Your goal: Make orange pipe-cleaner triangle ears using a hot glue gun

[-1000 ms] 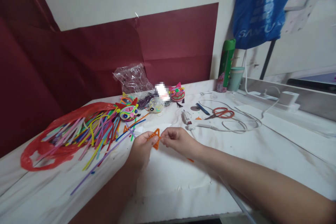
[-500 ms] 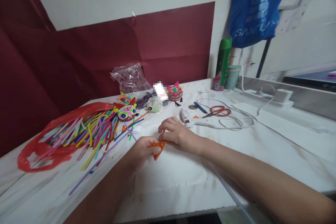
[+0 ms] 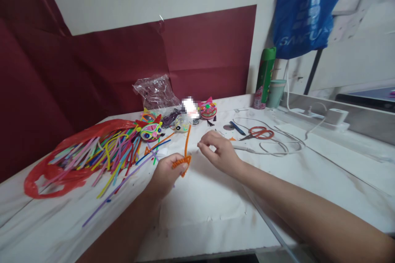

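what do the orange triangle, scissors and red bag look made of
Orange triangle: probably fuzzy pipe cleaner, matte, given its ribbed winding; blur hides the fibers.
Scissors: likely metal and smooth plastic, going by gray blades and orange handles.
Red bag: thin, glossy plastic film, judging by its crinkles and see-through look.

Pipe cleaners (image 3: 105,152) left, scissors (image 3: 253,134) right, cup (image 3: 276,93) behind, perhaps against can (image 3: 265,76).

The blue bag (image 3: 304,20) reads "SA…U", its middle letters unclear.
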Demonstrator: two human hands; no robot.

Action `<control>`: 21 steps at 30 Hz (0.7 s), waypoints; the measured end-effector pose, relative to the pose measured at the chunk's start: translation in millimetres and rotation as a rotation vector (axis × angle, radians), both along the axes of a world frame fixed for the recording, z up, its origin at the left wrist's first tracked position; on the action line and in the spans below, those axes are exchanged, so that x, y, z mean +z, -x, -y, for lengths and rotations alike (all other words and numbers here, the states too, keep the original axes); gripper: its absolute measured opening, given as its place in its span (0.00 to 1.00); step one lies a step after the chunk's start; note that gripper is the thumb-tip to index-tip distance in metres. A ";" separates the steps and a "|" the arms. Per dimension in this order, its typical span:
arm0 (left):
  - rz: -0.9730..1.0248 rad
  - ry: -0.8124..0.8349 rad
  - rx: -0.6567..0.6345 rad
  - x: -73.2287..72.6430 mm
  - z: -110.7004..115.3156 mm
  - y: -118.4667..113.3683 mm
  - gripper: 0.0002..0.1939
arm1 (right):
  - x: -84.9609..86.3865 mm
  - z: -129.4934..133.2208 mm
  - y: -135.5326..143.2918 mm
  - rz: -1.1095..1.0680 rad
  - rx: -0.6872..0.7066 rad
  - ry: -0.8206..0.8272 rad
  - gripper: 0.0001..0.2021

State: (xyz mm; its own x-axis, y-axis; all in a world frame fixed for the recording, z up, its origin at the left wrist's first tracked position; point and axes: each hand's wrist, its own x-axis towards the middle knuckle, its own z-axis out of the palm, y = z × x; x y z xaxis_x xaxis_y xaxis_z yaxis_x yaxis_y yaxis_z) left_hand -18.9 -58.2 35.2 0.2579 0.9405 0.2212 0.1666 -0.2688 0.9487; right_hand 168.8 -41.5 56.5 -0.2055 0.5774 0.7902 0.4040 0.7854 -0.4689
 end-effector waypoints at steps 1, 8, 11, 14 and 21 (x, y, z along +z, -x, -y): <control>-0.086 -0.069 0.024 0.9 1.0 -0.8 0.07 | 0.2 1.0 2.4 0.000 0.067 0.175 0.13; -0.391 -0.276 0.131 4.6 5.5 -8.4 0.05 | -10.4 2.6 15.2 0.043 0.260 0.663 0.03; -0.446 -0.317 0.148 3.6 4.0 -7.5 0.06 | -12.6 1.6 15.4 0.029 0.278 0.690 0.03; -0.487 -0.365 0.161 2.4 3.8 -6.6 0.05 | -13.8 1.0 15.2 0.042 0.280 0.682 0.05; -0.491 -0.381 0.187 3.1 6.2 -9.6 0.06 | -13.5 5.5 16.1 0.115 0.208 0.491 0.04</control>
